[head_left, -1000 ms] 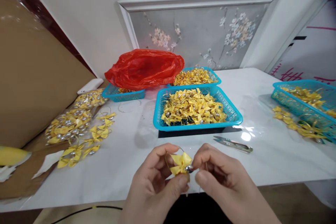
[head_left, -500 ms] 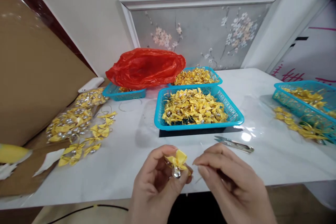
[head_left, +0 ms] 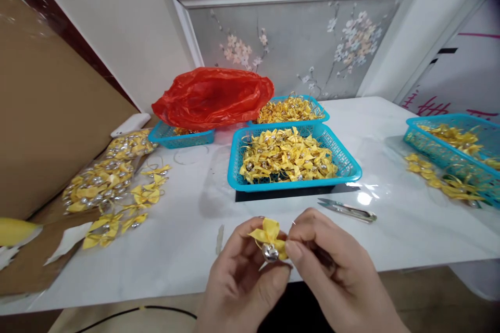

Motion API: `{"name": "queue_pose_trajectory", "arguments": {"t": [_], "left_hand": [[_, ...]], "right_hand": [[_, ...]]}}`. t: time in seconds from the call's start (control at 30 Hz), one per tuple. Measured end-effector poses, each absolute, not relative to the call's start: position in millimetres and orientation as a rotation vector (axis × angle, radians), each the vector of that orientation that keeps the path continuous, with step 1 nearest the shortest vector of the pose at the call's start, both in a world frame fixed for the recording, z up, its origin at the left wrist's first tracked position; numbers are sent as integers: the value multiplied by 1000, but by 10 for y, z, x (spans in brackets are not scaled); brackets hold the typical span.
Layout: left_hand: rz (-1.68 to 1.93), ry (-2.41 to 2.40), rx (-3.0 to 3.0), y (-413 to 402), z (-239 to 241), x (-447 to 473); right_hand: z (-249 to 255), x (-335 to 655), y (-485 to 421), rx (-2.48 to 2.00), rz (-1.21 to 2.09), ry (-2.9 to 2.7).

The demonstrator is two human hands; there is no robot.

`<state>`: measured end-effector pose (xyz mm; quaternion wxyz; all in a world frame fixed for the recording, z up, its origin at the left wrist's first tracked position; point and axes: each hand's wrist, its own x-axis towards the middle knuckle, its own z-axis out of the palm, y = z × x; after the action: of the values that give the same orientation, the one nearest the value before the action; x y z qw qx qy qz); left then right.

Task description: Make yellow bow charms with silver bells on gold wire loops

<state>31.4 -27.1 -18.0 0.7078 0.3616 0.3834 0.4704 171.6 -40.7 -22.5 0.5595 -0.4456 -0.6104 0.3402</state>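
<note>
A yellow ribbon bow with a silver bell point(head_left: 270, 252) sits between the thumb and fingers of my left hand point(head_left: 244, 276), the bell facing me. My right hand point(head_left: 332, 265) is closed in a pinch, its thumb and index fingertip against the bow's right edge. A tiny whitish tip shows above that pinch; what the fingers grip is too small to make out. Beyond my hands stands a blue basket point(head_left: 234, 169) heaped with similar yellow bows and bells. Thread snips point(head_left: 347, 210) lie on the table behind my right hand.
A red plastic bag point(head_left: 213, 99) covers part of a small blue basket point(head_left: 183, 139). Another basket point(head_left: 320, 114) of bows stands behind, and one point(head_left: 449, 153) at the right. Bow piles point(head_left: 99, 182) lie left, near a cardboard box point(head_left: 58, 109) and a white phone-like object point(head_left: 130, 125).
My right hand has moved left, and its pinched fingertips now meet the bow. My left hand has turned the bow slightly, showing more of the bell. The view has shifted a little.
</note>
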Motion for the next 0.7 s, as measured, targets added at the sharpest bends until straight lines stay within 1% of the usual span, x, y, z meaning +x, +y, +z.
{"name": "queue_pose_trajectory", "arguments": {"t": [0.07, 0.23, 0.43, 0.7], "left_hand": [[1061, 868, 898, -291, -166, 289], [1251, 1194, 1180, -293, -133, 198], [1092, 1141, 1217, -256, -29, 194], [1015, 1116, 1219, -245, 9, 236]], "right_hand": [[-218, 1766, -403, -1047, 744, -1528], [-194, 1854, -416, -1106, 616, -1782], [-102, 1901, -439, -1165, 640, -1914], [-58, 1946, -371, -1196, 798, -1854]]}}
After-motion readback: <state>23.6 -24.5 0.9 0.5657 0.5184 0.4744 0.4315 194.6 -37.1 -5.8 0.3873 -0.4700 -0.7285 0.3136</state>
